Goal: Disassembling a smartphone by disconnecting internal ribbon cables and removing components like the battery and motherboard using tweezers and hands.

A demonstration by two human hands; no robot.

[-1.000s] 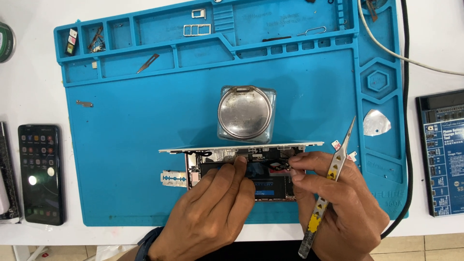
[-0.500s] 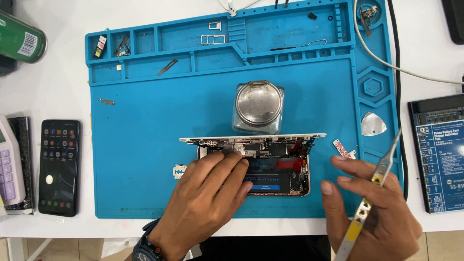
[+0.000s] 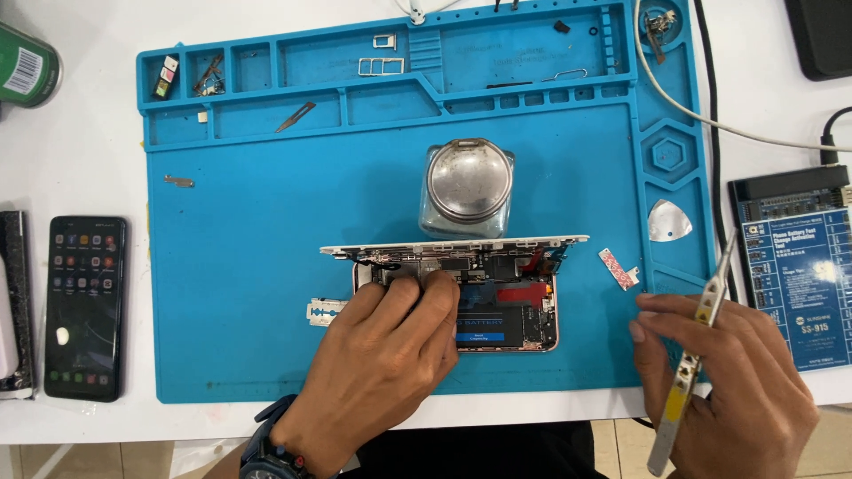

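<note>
Right hand [image 3: 737,381] withdrawn with one tweezers [image 3: 690,364], left hand [image 3: 386,350] on one opened phone [image 3: 497,306]

- A black smartphone [image 3: 85,306] lies at the left on the white table, beside the blue mat; its lit upright screen shows rows of small coloured icons and a white spot low down.
- A green can [image 3: 27,64] sits at the top left corner, bearing a white rectangular label with black bars.
- A blue circuit board [image 3: 803,275] with white printing lies at the right edge of the table.
- Inside the opened phone [image 3: 501,310] on the mat, the black battery carries a blue rectangular label; the phone's lifted screen stands on edge, leaning against a glass jar.
</note>
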